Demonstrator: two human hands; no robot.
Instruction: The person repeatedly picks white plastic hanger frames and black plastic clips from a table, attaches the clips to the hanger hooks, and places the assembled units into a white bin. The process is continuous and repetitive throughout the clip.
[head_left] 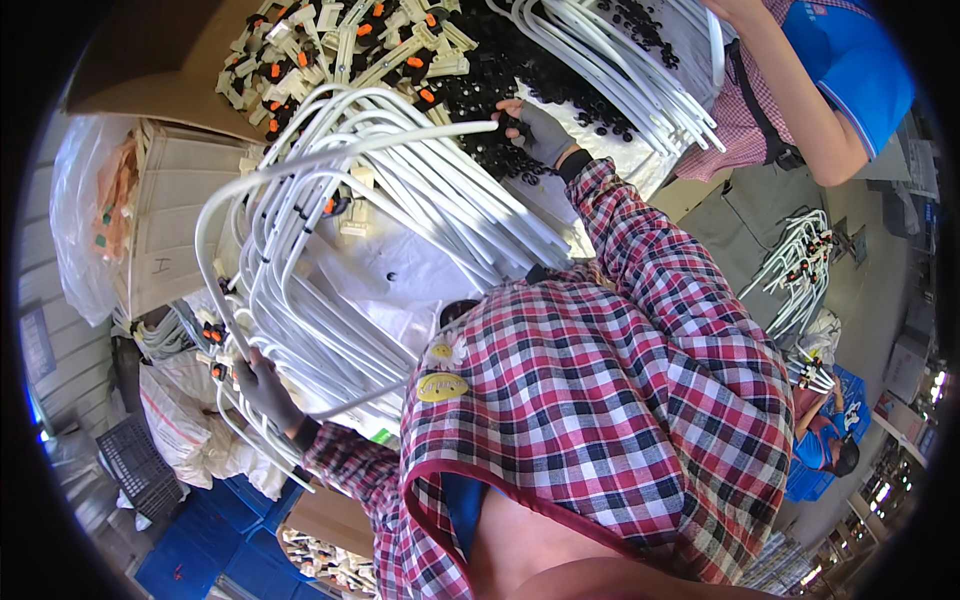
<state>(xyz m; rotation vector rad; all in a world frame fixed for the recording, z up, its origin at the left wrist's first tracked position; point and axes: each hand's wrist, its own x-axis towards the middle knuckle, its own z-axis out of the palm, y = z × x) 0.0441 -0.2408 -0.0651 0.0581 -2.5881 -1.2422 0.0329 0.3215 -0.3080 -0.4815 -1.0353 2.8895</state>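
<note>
My left hand (268,395), in a grey fingerless glove, is closed around a white bent tube (208,215). That tube arches over the others, and one of its ends points toward my right hand. Beneath it lies a stack of similar white U-shaped tubes (400,185), spread across the table in front of me. My right hand (540,130), gloved the same way, reaches to the edge of a heap of small black parts (490,85). Its fingertips are pinched together on a small black piece, partly hidden by the fingers.
Cream plastic fittings with orange and black pieces (345,45) are heaped at the far side. A cardboard box (165,70) stands far left. Another person's arm (805,110) is at the far right, beside more white tubes (620,75). Blue crates (215,530) sit lower left.
</note>
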